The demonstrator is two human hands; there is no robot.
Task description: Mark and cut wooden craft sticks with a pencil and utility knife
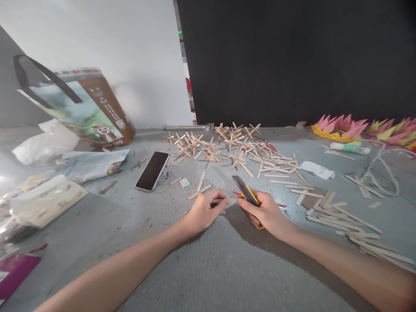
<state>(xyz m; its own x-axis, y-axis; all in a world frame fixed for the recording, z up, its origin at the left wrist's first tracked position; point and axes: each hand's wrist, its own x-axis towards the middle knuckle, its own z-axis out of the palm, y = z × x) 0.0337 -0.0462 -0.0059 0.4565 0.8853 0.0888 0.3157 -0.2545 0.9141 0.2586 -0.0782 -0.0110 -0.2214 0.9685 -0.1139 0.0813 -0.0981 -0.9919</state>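
Note:
My left hand rests on the grey table with its fingers pinched on a thin wooden stick that lies flat. My right hand is closed round a yellow and black utility knife, whose blade end points up and left, close to the stick. The two hands nearly touch. Loose sticks lie just beyond my left hand.
A pile of crossed stick pieces fills the table's far middle. Long flat sticks lie at right. A black phone lies left of centre. A printed bag and plastic packets stand at left. Pink and yellow paper flowers sit far right.

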